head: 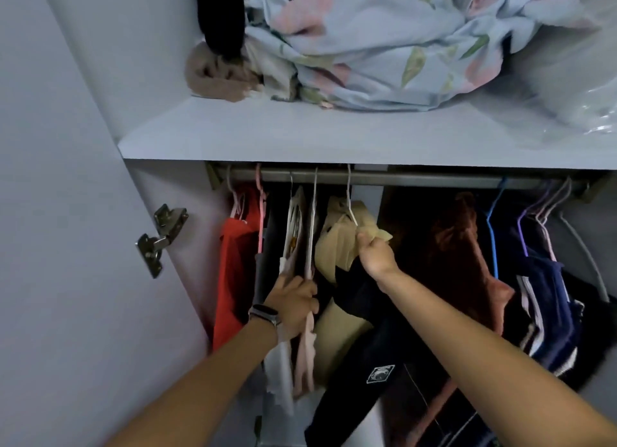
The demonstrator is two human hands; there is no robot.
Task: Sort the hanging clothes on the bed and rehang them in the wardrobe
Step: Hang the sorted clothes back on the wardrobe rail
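Fingers pinch yellow shirt; left hand grips pale garments.

Both bare arms reach forward toward twelve o'clock. The left hand (dark band at the wrist) has fingers curled; the right hand, higher, pinches with knuckles up.

Dull metal rail, matt painted shelf, glossy plastic bag.

Home bedroom wardrobe: clothes on hangers along a rail, bedding piled on the shelf above, door hinge at left.
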